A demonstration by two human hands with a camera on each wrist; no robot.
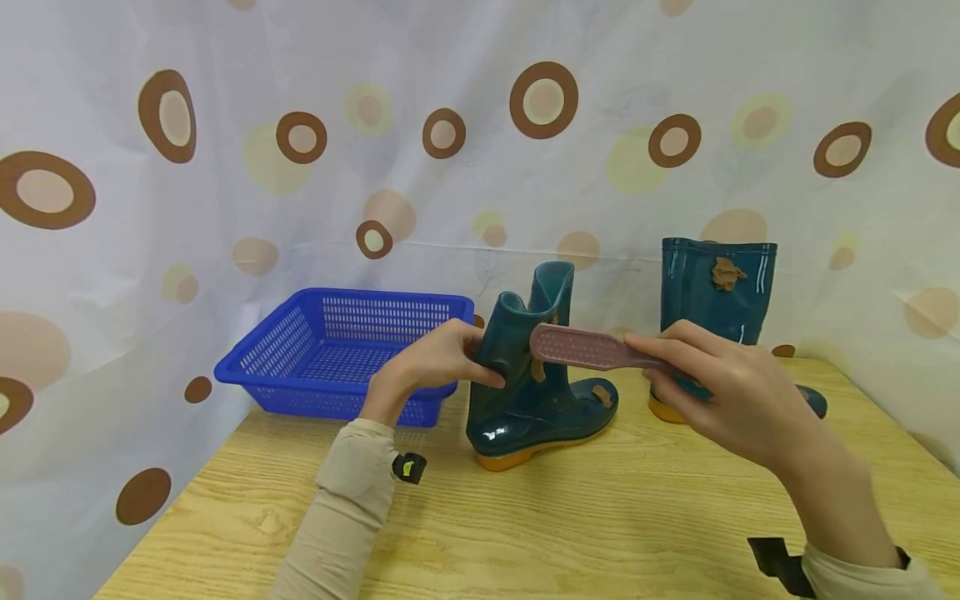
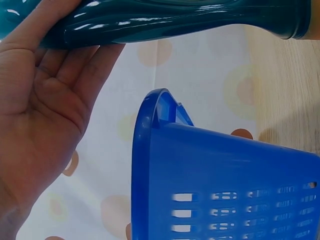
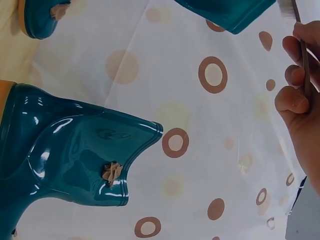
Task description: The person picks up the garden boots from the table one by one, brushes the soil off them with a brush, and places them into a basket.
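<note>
1. My left hand (image 1: 442, 354) clasps the green boot (image 1: 521, 404), on the desk (image 1: 525, 533) beside a blue basket (image 1: 330, 385).
2. My right hand (image 1: 731, 392) grips the brush (image 1: 577, 346) by its handle (image 1: 639, 358).
3. Glossy boot: probably light, bendy, slippery; best held round the shaft (image 1: 512, 335), avoiding brown clumps (image 1: 602, 396).

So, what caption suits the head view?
Left fingers grip a smudged green boot, right fingers hold a brush; blue basket nearby.
</note>
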